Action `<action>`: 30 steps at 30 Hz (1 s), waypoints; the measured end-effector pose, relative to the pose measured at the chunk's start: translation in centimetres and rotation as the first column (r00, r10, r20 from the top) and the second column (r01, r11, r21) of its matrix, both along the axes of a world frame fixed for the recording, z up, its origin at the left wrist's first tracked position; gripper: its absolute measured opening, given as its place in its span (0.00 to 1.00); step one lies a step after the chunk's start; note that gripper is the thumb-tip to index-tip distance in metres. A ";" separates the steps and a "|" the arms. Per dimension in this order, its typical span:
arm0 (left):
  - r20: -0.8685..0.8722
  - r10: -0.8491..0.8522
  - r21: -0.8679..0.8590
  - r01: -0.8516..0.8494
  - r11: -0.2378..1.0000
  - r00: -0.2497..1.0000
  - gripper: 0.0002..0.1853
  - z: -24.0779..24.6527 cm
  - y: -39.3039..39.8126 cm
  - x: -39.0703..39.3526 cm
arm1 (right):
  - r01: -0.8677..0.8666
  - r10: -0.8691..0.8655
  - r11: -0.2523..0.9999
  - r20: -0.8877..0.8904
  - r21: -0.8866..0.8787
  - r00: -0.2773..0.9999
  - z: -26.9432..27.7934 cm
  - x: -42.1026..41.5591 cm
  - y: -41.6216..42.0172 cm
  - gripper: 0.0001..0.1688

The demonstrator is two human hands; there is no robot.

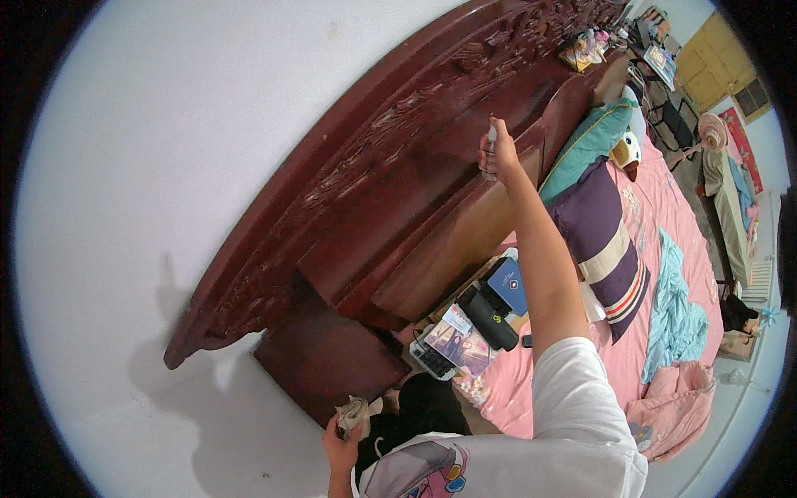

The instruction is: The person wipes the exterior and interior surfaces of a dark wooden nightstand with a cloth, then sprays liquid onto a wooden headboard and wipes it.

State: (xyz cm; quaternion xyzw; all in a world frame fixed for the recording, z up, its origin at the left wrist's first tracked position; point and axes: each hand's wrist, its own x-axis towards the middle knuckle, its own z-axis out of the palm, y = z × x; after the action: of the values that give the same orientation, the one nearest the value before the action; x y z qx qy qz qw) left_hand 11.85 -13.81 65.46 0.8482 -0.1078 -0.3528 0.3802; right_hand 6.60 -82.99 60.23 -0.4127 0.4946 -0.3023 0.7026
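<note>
My right hand [506,152] reaches out in front of the dark red-brown carved wooden headboard [398,180]. It grips a small clear spray bottle [489,155] with a finger at the top near the nozzle. Low in the view, my left hand [342,445] holds a crumpled pale cloth [353,416], close to my body. Near that hand is a dark wooden bedside cabinet top [333,361]. The headboard's upper border has raised carvings, and light reflects from its polished surface.
On the bed's near corner lie a keyboard [429,360], a printed picture sheet [464,342], a black cylindrical case [489,319] and a blue box [510,286]. Pillows [588,205] lean along the headboard. Beyond the pink bed sheet [672,205] stands a fan [712,132].
</note>
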 end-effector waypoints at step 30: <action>-0.049 0.155 -0.192 -0.162 0.968 0.987 0.24 -2.1 5.6 5.6 | -0.704 0.710 0.704 0.093 -0.093 0.698 -0.3 2.2 40.7 0.11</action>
State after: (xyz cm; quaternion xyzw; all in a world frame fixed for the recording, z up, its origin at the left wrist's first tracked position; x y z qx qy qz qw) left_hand 17.44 -8.26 63.36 0.8065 -0.0672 -0.3232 0.4905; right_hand 8.81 -42.32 59.98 -0.5692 0.2466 -0.0467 0.7830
